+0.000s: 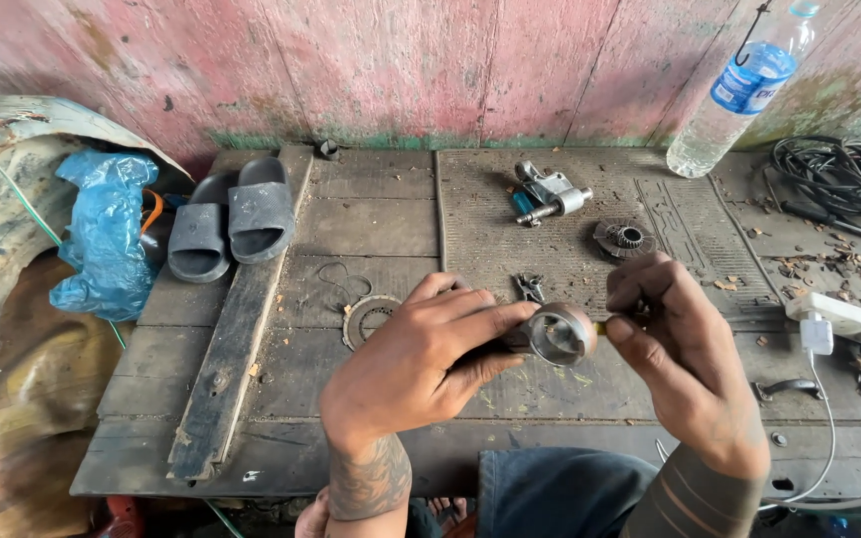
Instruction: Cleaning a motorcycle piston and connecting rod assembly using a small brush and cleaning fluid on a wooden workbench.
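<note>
Left hand [421,364] clamped around a round metal housing [560,335], open mouth facing the camera, held above the front half of the wooden bench [371,214]; right hand [685,364] pinched on a small part [640,311] touching the housing's right rim, part too small to identify.

Far left: blue plastic bag [102,239] lying off the bench edge on a rusted sheet; grey slippers [231,219] at the bench's back-left, one overlapping a loose plank [241,329] running front to back; flat toothed ring [366,319] just left of the left hand; bare boards between plank and ring.

Centre: ribbed rubber mat [490,214] behind the hands; metal fitting with a blue piece [547,191] near the wall; small gear [623,238] beside it, well clear of the fingers.

Right: clear water bottle [734,95] leaning on the wall, level not readable; black cable coil [839,179] at the back-right corner; white charger block [834,321] near the right edge, debris scattered around it.
</note>
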